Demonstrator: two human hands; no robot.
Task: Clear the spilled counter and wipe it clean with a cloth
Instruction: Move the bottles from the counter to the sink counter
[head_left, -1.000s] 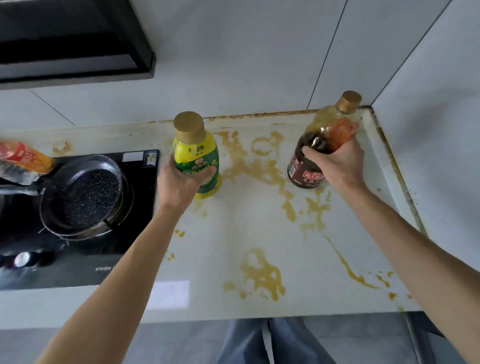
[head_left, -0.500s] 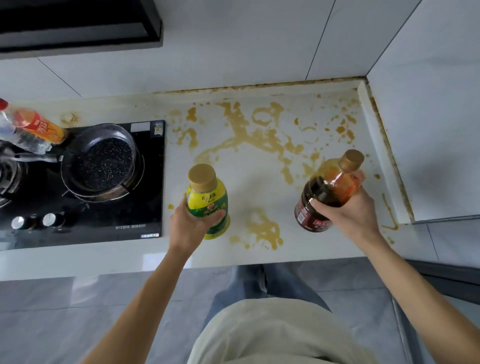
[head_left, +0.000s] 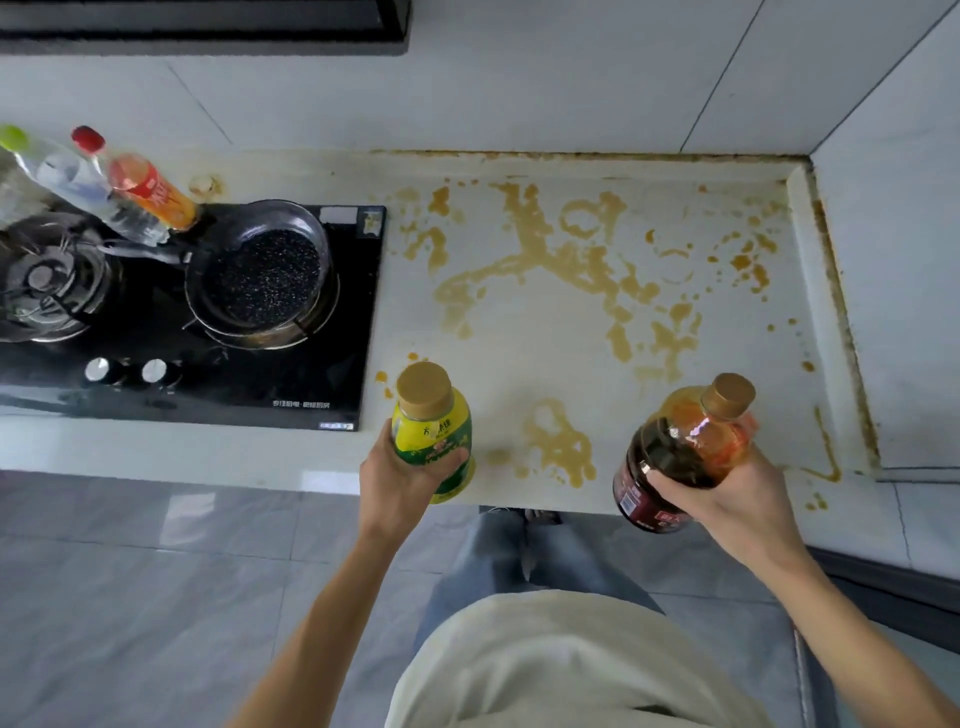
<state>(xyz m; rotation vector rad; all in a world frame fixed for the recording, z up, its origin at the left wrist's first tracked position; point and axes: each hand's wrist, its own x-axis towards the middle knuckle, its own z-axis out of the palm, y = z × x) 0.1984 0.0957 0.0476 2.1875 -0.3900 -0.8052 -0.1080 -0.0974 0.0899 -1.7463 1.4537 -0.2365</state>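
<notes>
The white counter (head_left: 519, 338) is covered with brown-yellow spill streaks (head_left: 561, 260) from the back wall to the front edge. My left hand (head_left: 400, 478) grips a yellow-green bottle (head_left: 434, 431) with a gold cap, held over the counter's front edge. My right hand (head_left: 737, 493) grips a larger dark-sauce bottle (head_left: 680, 452) with a gold cap, tilted, its base past the front edge. No cloth is in view.
A black gas hob (head_left: 182, 322) lies left of the spill, with a dark pan (head_left: 260, 275) on its right burner. Two plastic bottles (head_left: 130, 187) stand behind the hob. Walls close the counter at the back and right. Grey floor lies below.
Both hands have lifted the bottles off the counter and drawn them back to the front edge. The view has pulled back, uncovering the spill where the bottles stood.
</notes>
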